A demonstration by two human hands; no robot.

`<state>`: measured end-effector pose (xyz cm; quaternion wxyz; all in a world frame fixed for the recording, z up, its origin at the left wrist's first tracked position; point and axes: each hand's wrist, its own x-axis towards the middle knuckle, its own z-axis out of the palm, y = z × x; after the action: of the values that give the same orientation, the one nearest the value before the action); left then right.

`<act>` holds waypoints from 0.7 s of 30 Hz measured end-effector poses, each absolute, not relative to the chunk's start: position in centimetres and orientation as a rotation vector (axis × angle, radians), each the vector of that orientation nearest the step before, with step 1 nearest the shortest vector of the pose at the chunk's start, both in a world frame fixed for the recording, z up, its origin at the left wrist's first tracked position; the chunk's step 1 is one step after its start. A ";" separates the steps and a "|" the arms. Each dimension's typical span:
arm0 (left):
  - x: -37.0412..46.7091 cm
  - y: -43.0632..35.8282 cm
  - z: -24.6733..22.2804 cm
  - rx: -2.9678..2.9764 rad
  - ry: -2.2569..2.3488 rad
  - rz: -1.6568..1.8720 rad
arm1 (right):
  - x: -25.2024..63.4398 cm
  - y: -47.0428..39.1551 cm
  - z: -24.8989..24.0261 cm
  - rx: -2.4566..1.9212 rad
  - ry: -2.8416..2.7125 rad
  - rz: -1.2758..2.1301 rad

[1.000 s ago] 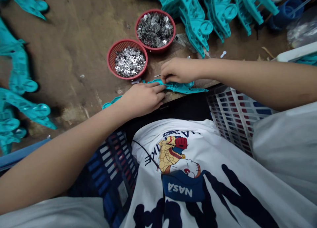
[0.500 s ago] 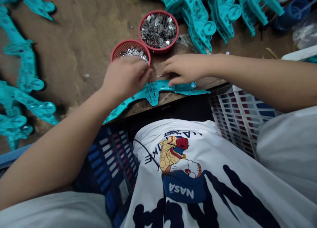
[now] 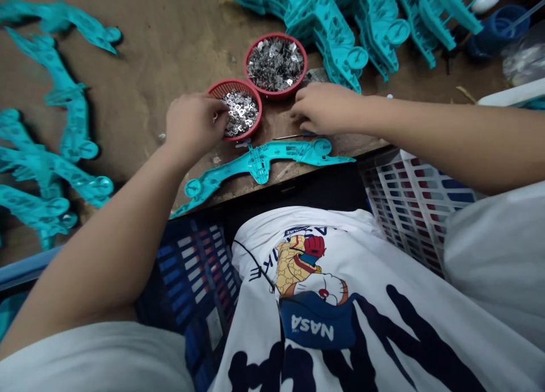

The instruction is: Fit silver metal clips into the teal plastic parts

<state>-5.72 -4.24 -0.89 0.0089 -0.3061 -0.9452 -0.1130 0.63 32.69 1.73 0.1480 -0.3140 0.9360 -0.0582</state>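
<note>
My left hand [image 3: 193, 122] is at the left rim of a red basket of small shiny metal pieces [image 3: 242, 113]. Its thumb and fingertips are pinched together over the pieces; what is between them is too small to make out. My right hand [image 3: 326, 111] hovers with bent fingers, thumb apart from them, and nothing visible in it. Just below it lies a thin metal-shafted tool [image 3: 292, 137] with a dark end. In front of both hands, a long turquoise plastic part [image 3: 260, 159] lies along the table edge, touched by neither.
Another red basket [image 3: 276, 63] of metal pieces stands behind. Turquoise parts are stacked at the back [image 3: 327, 34] and spread on the left [image 3: 76, 119]. A blue cup [image 3: 496, 32] is back right. Below the table edge are a white crate [image 3: 417, 196] and a blue crate [image 3: 191, 267].
My left hand has moved left, from over the near basket to its left rim. My right hand has lifted away from the turquoise part, uncovering the thin tool. The view has shifted slightly.
</note>
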 end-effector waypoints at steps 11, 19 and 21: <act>1.4 1.3 1.0 -1.709 -2.627 -0.290 | 2.6 30.8 4.3 -0.795 2.579 -0.034; 2.7 1.7 -0.9 -1.528 -2.615 -0.223 | 3.2 30.7 6.3 -0.754 2.596 0.121; 2.9 1.8 -1.3 -1.475 -2.609 -0.328 | 3.6 30.5 7.0 -0.793 2.554 0.066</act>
<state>2.93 1.81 -1.32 0.0632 -0.4882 -0.8636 -0.1086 3.62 30.54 6.97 0.2312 -0.2885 0.9288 0.0239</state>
